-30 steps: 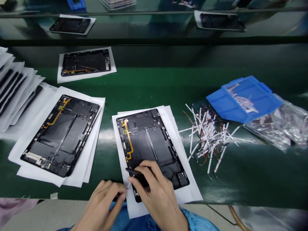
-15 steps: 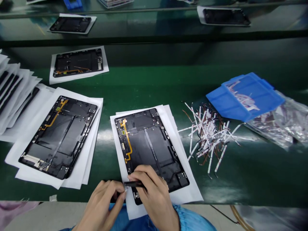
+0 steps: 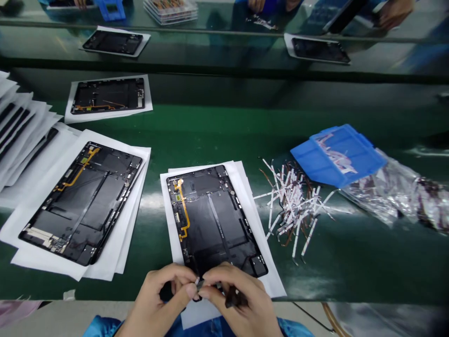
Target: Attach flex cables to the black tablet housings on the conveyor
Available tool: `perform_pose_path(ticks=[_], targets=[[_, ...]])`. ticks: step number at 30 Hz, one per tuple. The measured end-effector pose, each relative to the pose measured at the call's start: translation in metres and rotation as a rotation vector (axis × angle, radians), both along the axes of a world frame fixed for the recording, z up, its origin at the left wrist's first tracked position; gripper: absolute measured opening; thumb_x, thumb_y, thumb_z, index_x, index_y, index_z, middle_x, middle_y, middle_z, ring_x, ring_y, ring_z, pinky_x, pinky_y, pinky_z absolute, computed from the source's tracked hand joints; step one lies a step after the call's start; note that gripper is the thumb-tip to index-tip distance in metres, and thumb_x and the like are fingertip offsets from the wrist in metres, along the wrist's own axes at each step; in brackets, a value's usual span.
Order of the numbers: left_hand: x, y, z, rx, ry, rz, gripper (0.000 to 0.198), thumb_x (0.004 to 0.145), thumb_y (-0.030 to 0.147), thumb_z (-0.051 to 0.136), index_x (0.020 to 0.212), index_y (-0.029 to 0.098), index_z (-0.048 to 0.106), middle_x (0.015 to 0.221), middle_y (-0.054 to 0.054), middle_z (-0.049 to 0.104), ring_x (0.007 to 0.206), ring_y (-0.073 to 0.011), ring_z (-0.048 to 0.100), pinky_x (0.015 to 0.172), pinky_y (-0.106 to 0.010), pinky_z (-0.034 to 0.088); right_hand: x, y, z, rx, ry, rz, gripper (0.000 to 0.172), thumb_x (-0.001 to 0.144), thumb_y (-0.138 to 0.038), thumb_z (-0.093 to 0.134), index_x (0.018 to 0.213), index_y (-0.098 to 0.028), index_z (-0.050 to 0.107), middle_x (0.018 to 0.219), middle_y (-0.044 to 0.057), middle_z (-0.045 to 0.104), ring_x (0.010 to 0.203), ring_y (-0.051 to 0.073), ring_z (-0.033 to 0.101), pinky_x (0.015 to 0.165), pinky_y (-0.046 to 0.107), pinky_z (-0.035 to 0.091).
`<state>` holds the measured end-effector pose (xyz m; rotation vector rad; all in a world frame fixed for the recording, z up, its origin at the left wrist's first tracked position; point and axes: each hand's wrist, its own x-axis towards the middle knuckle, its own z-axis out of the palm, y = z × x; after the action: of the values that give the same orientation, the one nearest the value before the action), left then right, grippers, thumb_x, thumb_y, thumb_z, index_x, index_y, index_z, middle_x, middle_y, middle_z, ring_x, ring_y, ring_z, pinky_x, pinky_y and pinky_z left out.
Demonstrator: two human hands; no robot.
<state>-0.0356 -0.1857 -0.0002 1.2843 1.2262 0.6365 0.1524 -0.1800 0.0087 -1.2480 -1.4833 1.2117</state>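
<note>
I had the left hand (image 3: 164,295) and right hand (image 3: 245,299) pinching a small piece (image 3: 199,284), presumably for control, at the near end of the tablet (image 3: 203,224); the right also clasped a dark tool (image 3: 233,298), and paper (image 3: 196,314) lay under the tablet, likely against scratches

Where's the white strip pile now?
In the head view, the strip pile lies on the right, between the centre tablet shell and the blue tray.

the green bench (image 3: 210,135) bears white sheets (image 3: 264,243), piled strips (image 3: 294,201) and a plastic bag (image 3: 382,196).
</note>
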Motion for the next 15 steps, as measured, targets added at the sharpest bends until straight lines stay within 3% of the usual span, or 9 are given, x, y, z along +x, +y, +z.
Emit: perform_pose_path(ticks=[6, 15], targets=[[0.002, 0.002, 0.002, 0.093, -0.006, -0.027, 0.022, 0.098, 0.030, 0.055, 0.089, 0.021, 0.072, 0.074, -0.002, 0.066, 0.065, -0.0133, 0.058, 0.060, -0.024, 0.047, -0.005, -0.001, -0.006, 0.015, -0.052, 0.057, 0.010, 0.091, -0.015, 0.063, 0.087, -0.022, 0.068, 0.076, 0.000, 0.068, 0.066, 0.012, 0.066, 0.061, 0.019, 0.053], [-0.010, -0.005, 0.000, 0.239, 0.059, -0.039, 0.016, 0.099, 0.023, 0.054, 0.103, 0.027, 0.069, 0.083, -0.001, 0.068, 0.074, -0.0137, 0.066, 0.063, -0.021, 0.054, -0.009, -0.005, -0.014, 0.204, -0.137, 0.051, 0.014, 0.094, -0.011, 0.055, 0.094, -0.024, 0.062, 0.079, 0.000, 0.068, 0.071, 0.013, 0.067, 0.065, 0.021, 0.053]])
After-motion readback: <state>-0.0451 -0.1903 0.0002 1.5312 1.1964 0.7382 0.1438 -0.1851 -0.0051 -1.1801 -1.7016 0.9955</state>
